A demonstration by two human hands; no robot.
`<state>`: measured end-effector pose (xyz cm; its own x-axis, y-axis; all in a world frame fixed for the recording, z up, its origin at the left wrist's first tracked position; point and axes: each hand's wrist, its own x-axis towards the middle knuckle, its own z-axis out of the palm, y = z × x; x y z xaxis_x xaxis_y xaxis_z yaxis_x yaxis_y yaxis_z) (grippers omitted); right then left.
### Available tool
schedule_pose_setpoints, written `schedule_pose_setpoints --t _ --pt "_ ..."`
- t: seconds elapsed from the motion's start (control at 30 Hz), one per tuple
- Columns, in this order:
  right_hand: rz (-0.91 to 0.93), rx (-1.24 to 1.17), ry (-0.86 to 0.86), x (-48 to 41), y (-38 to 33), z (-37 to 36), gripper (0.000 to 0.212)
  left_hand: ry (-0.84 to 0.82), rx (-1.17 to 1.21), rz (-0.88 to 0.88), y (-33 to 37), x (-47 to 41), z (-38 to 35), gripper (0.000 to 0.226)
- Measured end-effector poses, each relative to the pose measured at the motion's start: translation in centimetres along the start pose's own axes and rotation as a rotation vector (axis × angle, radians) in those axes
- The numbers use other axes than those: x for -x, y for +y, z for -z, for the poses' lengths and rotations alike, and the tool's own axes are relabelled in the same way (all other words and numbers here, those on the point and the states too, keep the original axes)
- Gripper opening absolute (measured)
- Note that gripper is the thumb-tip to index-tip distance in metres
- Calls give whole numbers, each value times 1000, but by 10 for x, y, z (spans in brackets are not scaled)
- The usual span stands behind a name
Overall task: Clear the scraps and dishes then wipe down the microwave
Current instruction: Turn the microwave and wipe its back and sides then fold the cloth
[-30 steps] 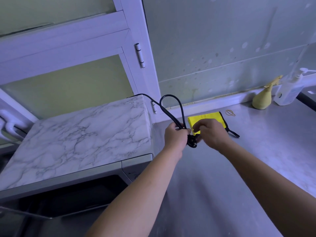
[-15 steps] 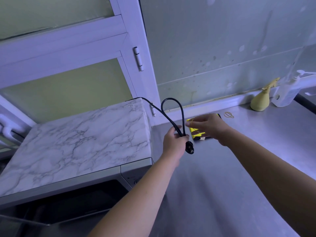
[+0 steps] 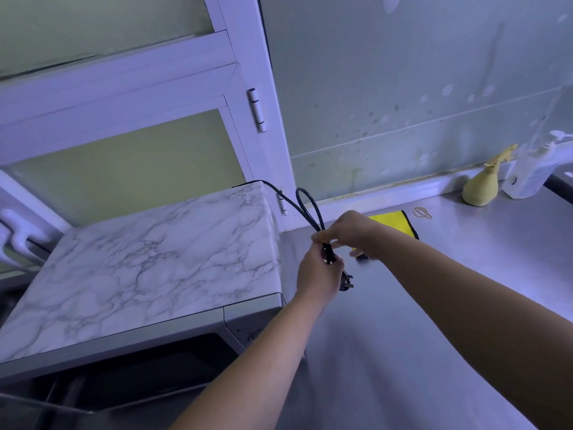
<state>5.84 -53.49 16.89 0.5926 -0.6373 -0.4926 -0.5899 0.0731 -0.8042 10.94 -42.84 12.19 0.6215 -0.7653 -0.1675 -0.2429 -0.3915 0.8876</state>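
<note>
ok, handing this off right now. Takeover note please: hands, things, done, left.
Left hand grips the folded power cord, with the plug hanging free below.
Right hand pinches the cord just above it.
Yellow cloth lies on the counter behind the right hand. Spray bottle stands by the wall.
Done: no scraps or dishes in view.
Left, likely: set the cord down, wipe the microwave.

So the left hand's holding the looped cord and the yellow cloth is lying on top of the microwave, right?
Not quite. The left hand does hold the looped cord, but the head view shows the yellow cloth on the counter beside the microwave, not on top of it.
</note>
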Motion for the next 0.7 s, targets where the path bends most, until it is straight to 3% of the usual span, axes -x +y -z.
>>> schedule_pose_setpoints --t 0.13,0.3,0.47,0.7 --pt "-19 -61 -7 0 4 -5 31 -29 238 103 6 6 -4 32" --pt "-23 -101 19 0 9 0 14 50 393 237 3 10 -6 69" --pt "-24 -174 24 -2 19 7 16 178 342 153 -4 10 -6 23" --pt "-44 -274 -13 0 21 -6 18 264 376 243 13 3 -12 14"
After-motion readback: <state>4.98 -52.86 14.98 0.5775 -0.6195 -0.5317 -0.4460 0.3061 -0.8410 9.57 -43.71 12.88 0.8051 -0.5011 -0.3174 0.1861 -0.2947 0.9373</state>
